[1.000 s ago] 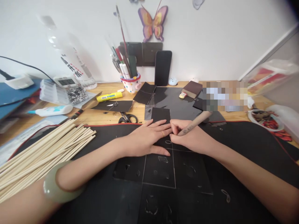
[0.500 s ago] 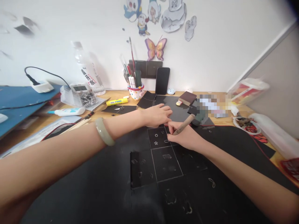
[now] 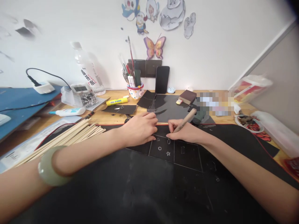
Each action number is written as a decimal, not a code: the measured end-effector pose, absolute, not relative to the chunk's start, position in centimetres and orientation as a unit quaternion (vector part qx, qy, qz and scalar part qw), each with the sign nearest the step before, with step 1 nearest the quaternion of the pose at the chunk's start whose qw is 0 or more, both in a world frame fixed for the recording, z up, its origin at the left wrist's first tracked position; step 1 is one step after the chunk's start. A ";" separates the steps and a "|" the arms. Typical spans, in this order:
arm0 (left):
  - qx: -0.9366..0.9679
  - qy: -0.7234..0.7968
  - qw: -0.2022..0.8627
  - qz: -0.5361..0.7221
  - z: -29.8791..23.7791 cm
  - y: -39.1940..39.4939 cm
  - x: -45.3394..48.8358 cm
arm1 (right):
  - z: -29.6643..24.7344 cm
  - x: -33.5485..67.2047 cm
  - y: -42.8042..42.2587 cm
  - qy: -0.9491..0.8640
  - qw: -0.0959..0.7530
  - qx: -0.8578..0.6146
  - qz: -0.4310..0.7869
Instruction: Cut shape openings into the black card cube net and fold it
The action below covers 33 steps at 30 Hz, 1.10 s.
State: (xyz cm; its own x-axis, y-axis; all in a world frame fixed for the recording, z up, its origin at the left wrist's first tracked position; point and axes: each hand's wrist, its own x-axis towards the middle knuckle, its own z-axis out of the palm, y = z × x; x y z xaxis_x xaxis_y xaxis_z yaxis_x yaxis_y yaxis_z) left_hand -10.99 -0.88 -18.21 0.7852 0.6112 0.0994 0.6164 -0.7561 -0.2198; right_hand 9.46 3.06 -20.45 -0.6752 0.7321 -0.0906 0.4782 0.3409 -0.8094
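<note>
My right hand is closed around a thick beige pen, its tip hidden behind the fingers. Under it lies a black sheet of paper marked with white-lined squares. Small outlines show in the squares: a star, a hexagon, an oval and a rectangle. My left hand, with curled fingers, holds the sheet's upper left part, thumb low against it. A ring is on one finger and a pale green bangle on the forearm. The sheet lies on a black mat, and its outer edges are hard to make out.
Wooden sticks lie under and beside my left forearm. Behind stand a pen cup, a phone and a water bottle. A yellow glue stick, a brown box and a small bowl sit along the back.
The black sheet has turned, so its drawn squares now run toward the right. My left hand has moved left and nearer, its fingers more curled. The right hand still holds the pen.
</note>
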 end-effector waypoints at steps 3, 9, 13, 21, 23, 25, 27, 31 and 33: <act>-0.931 -0.350 0.079 -0.067 -19.1 -2.4 -10.4 | -20.9 9.6 3.4 -0.798 0.144 -0.368 0.456; -0.932 -0.344 -0.030 -0.108 -21.8 -3.7 -9.0 | -21.5 9.7 3.3 -0.777 0.163 -0.369 0.484; -0.925 -0.355 -0.050 -0.129 -22.6 -3.2 -9.2 | -21.9 9.7 3.0 -0.783 0.183 -0.386 0.452; -0.930 -0.344 -0.028 -0.130 -22.7 -3.0 -9.3 | -22.1 10.3 2.9 -0.825 0.181 -0.336 0.416; -0.931 -0.340 -0.022 -0.133 -22.6 -3.1 -9.2 | -22.0 10.3 3.0 -0.827 0.178 -0.328 0.420; -0.931 -0.339 -0.015 -0.137 -22.5 -3.2 -9.1 | -22.0 10.2 3.0 -0.829 0.177 -0.324 0.420; -0.931 -0.338 -0.011 -0.137 -22.4 -3.2 -9.1 | -22.0 10.2 3.0 -0.831 0.176 -0.324 0.417; -0.932 -0.333 -0.003 -0.141 -22.4 -3.2 -9.1 | -22.0 10.2 3.0 -0.832 0.181 -0.327 0.410; -0.932 -0.333 -0.002 -0.144 -22.4 -3.2 -9.1 | -22.0 10.2 3.0 -0.831 0.185 -0.328 0.409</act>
